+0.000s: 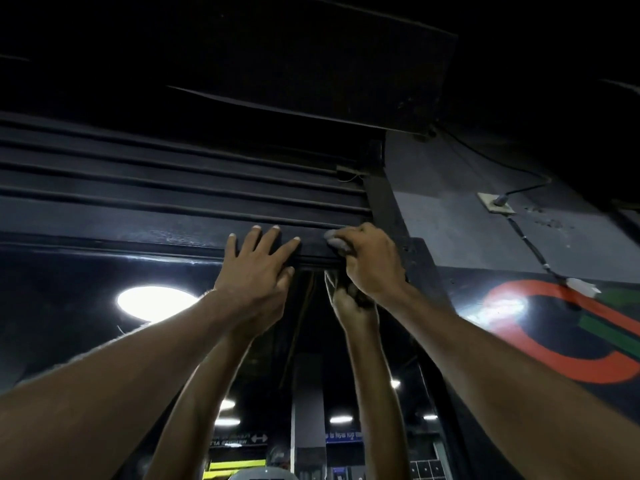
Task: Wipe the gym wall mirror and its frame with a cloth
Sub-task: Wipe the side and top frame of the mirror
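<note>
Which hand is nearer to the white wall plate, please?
Right. The right hand, gripping the cloth, is lower-left of the white wall plate; the left hand lies farther left.

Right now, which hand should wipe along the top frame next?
Right. The right hand grips the cloth against the frame; the left hand lies flat on it, holding nothing.

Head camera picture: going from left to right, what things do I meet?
Bright round light in the mirror → left hand flat on the frame → cloth → right hand gripping it → orange ring painted on the wall.
</note>
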Available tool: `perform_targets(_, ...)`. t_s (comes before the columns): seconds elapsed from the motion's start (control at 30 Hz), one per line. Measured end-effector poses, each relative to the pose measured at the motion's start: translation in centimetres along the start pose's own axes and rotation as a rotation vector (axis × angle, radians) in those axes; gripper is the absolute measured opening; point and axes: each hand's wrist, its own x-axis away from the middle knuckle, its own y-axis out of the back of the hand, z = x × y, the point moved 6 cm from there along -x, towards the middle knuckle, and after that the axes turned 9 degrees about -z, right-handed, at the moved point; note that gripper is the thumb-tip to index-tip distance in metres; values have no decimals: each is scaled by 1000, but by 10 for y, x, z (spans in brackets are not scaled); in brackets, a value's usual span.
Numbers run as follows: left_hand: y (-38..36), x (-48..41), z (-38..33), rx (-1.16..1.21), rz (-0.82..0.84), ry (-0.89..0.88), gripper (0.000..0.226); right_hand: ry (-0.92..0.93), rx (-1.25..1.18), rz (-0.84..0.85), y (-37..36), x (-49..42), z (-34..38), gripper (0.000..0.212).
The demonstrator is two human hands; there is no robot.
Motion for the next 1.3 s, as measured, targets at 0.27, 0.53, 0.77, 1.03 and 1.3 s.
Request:
perform_targets(0.27,4,7,9,24,-2,-40,59,-264,-9,-183,13,46,-20,30)
perform_targets(0.53,19,7,30,36,13,20,58,-218,-47,-320,20,2,9,36)
perform_targets(0.77,28,15,64,7,34,80,57,-76,-10,2,-23,-8,73,27)
perform_targets(1.03,30,30,81,-58,25,28,64,-400,102,-202,8,41,23,28)
perform_targets(1.3,38,32,86,0,19,17,71,-152,-105,-225,-4,7,71,28)
